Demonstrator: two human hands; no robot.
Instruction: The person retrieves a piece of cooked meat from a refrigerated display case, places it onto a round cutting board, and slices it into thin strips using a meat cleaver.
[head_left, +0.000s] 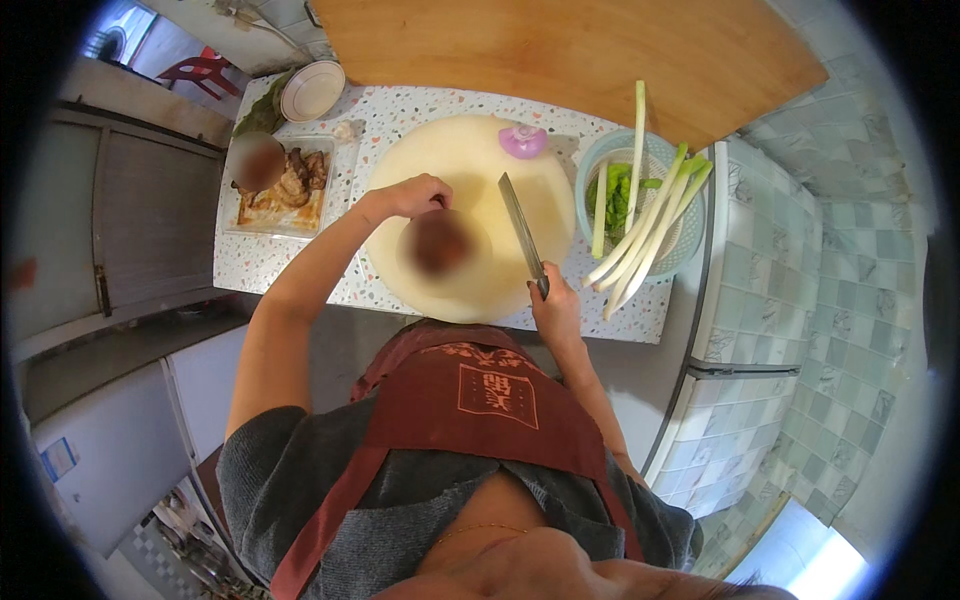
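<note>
My right hand (557, 301) grips the dark handle of a kitchen knife (520, 217), whose blade points up and left over a round, pale chopping board (480, 300). At the board's left part is my left hand (420, 196), its fingers bent at the upper edge of a blurred dark reddish thing (441, 242). Whether those fingers hold something cannot be told. A piece of purple onion (523, 141) lies near the board's far edge.
To the right, long scallion stalks (645, 236) lie across a light-blue basket (697, 240) with green vegetables (618, 196). To the left are a clear tray (328, 217) of brown meat pieces (294, 182), garlic (346, 131) and a white bowl (313, 90). A wooden panel (555, 52) stands behind.
</note>
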